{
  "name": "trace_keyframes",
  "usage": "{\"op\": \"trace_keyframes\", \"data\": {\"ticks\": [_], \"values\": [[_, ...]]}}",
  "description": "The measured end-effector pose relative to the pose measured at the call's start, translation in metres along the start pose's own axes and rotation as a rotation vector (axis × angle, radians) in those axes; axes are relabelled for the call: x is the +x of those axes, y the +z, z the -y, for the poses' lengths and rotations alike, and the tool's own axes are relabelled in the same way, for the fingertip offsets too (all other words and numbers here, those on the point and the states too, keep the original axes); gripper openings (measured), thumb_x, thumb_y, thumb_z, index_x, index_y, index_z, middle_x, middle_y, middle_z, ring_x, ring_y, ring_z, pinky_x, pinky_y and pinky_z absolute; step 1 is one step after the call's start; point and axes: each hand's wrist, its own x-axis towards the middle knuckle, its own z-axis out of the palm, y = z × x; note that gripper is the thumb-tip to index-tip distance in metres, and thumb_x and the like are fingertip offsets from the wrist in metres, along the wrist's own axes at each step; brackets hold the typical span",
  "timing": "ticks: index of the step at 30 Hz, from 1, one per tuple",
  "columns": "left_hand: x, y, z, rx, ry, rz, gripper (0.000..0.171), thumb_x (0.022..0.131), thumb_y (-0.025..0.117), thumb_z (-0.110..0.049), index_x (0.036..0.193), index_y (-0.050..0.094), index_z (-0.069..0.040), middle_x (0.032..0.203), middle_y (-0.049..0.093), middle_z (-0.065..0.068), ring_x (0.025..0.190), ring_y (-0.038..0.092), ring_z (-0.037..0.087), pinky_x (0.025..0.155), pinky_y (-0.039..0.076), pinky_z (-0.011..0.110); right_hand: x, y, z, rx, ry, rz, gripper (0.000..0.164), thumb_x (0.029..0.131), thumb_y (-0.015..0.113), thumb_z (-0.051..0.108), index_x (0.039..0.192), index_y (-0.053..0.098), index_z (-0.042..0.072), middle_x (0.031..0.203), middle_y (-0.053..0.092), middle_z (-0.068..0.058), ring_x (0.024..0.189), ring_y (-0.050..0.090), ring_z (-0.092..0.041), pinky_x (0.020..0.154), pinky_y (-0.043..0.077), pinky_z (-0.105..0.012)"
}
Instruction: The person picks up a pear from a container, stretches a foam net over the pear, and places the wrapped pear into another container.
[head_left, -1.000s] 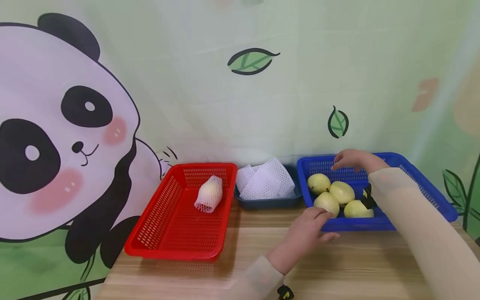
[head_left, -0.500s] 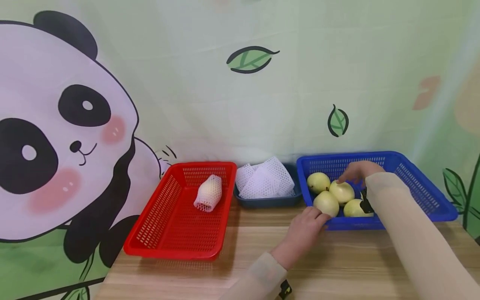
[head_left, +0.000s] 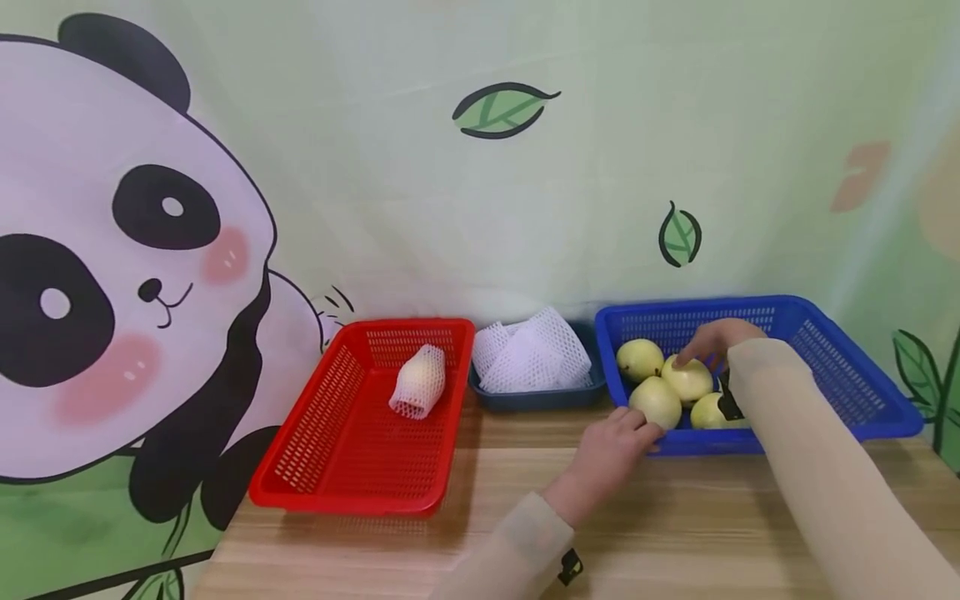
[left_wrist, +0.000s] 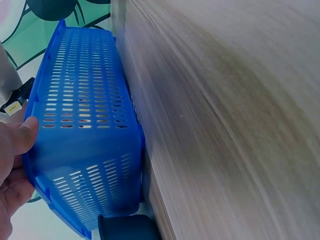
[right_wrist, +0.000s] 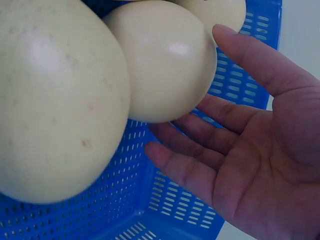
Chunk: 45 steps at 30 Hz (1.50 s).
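Note:
In the head view my right hand (head_left: pixel 718 340) reaches down into the blue plastic basket (head_left: pixel 862 423). Its fingers and thumb sit around a pale yellow-green pear (head_left: pixel 688 382). From the right wrist, the thumb tip lies at one edge of that pear (right_wrist: pixel 162 62) and the other fingers curl in along its lower side. Beside it rest several other pears, one of them a large pear (right_wrist: pixel 55 100) close to the camera. My left hand (head_left: pixel 611 450) grips the basket's near left corner; the left wrist view shows its thumb (left_wrist: pixel 27 135) outside the rim.
Left on the wood-look table (head_left: pixel 525 492) stands a red basket (head_left: pixel 352 479) with one pear in a white foam net (head_left: pixel 420 382). Between the baskets, a dark blue tray (head_left: pixel 536 402) holds several white foam nets (head_left: pixel 525 362). A panda-printed cloth (head_left: pixel 337 167) hangs behind.
My right hand has come down from above the basket onto the pear. The left hand has closed its thumb and fingers on the basket's rim.

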Motion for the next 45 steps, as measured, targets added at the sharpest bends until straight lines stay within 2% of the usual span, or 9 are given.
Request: {"op": "trace_keyframes", "data": {"ticks": [6, 10, 13, 18, 22, 30, 38, 42, 45], "values": [[0.0, -0.002, -0.004, -0.017, -0.011, 0.062, 0.016, 0.095, 0.067, -0.037, 0.104, 0.074, -0.027, 0.091, 0.068, -0.011, 0.089, 0.063, 0.004, 0.064, 0.048, 0.012, 0.001, 0.007, -0.002, 0.129, 0.076, -0.046, 0.096, 0.083, 0.078, 0.05, 0.146, 0.039, -0.012, 0.144, 0.045, -0.035, 0.122, 0.055, -0.046, 0.096, 0.057, -0.05], [0.0, -0.004, -0.007, -0.025, -0.022, 0.096, 0.018, 0.097, 0.064, -0.038, 0.107, 0.075, -0.028, 0.094, 0.069, -0.012, 0.091, 0.064, 0.004, 0.064, 0.049, 0.012, 0.0, 0.013, -0.003, 0.227, 0.178, -0.093, 0.095, 0.075, 0.085, 0.049, 0.14, 0.045, -0.008, 0.135, 0.048, -0.03, 0.113, 0.053, -0.041, 0.091, 0.057, -0.048], [0.0, -0.003, -0.01, -0.03, -0.025, 0.096, 0.018, 0.097, 0.065, -0.038, 0.108, 0.075, -0.028, 0.095, 0.069, -0.012, 0.092, 0.064, 0.004, 0.064, 0.049, 0.012, 0.001, 0.017, -0.003, 0.246, 0.228, -0.097, 0.098, 0.072, 0.087, 0.048, 0.141, 0.043, -0.007, 0.136, 0.045, -0.03, 0.113, 0.051, -0.041, 0.094, 0.056, -0.05], [-0.002, -0.001, -0.013, -0.012, -0.026, 0.059, 0.016, 0.095, 0.068, -0.039, 0.105, 0.075, -0.029, 0.091, 0.067, -0.011, 0.089, 0.063, 0.003, 0.062, 0.048, 0.011, 0.004, 0.021, -0.003, 0.273, 0.259, -0.083, 0.109, 0.07, 0.09, 0.045, 0.148, 0.036, -0.011, 0.144, 0.04, -0.033, 0.116, 0.05, -0.041, 0.099, 0.055, -0.05], [0.0, -0.002, -0.011, -0.01, -0.017, 0.038, 0.015, 0.095, 0.068, -0.038, 0.104, 0.075, -0.027, 0.089, 0.067, -0.01, 0.086, 0.062, 0.004, 0.06, 0.048, 0.011, 0.006, 0.017, 0.0, 0.25, 0.276, -0.069, 0.116, 0.07, 0.09, 0.047, 0.15, 0.032, -0.012, 0.146, 0.038, -0.034, 0.115, 0.05, -0.04, 0.098, 0.055, -0.05], [0.005, -0.008, 0.002, 0.003, -0.043, 0.076, 0.015, 0.098, 0.064, -0.036, 0.107, 0.073, -0.027, 0.091, 0.067, -0.009, 0.089, 0.062, 0.006, 0.061, 0.048, 0.013, 0.006, 0.006, 0.02, 0.214, 0.229, -0.076, 0.121, 0.073, 0.086, 0.052, 0.153, 0.023, -0.014, 0.151, 0.033, -0.035, 0.119, 0.048, -0.04, 0.104, 0.053, -0.05], [0.0, -0.002, 0.0, -0.006, -0.025, 0.009, 0.012, 0.095, 0.07, -0.034, 0.102, 0.072, -0.025, 0.089, 0.065, -0.008, 0.086, 0.061, 0.007, 0.057, 0.046, 0.014, 0.002, 0.009, 0.017, 0.235, 0.227, -0.104, 0.115, 0.075, 0.085, 0.048, 0.154, 0.026, -0.01, 0.155, 0.029, -0.034, 0.124, 0.045, -0.044, 0.106, 0.051, -0.053], [-0.001, 0.001, -0.003, -0.002, -0.025, -0.011, 0.011, 0.094, 0.071, -0.034, 0.101, 0.072, -0.026, 0.088, 0.065, -0.008, 0.085, 0.061, 0.006, 0.057, 0.047, 0.014, 0.0, 0.009, 0.016, 0.13, 0.202, -0.115, 0.115, 0.08, 0.081, 0.049, 0.154, 0.021, -0.015, 0.153, 0.03, -0.038, 0.126, 0.046, -0.045, 0.107, 0.05, -0.053], [-0.002, 0.002, -0.004, -0.008, -0.027, -0.012, 0.01, 0.095, 0.07, -0.033, 0.101, 0.072, -0.025, 0.088, 0.065, -0.007, 0.085, 0.061, 0.007, 0.058, 0.048, 0.015, 0.003, 0.005, 0.016, -0.035, 0.149, -0.116, 0.107, 0.085, 0.074, 0.051, 0.151, 0.025, -0.018, 0.15, 0.032, -0.041, 0.128, 0.047, -0.049, 0.108, 0.049, -0.055]]}}
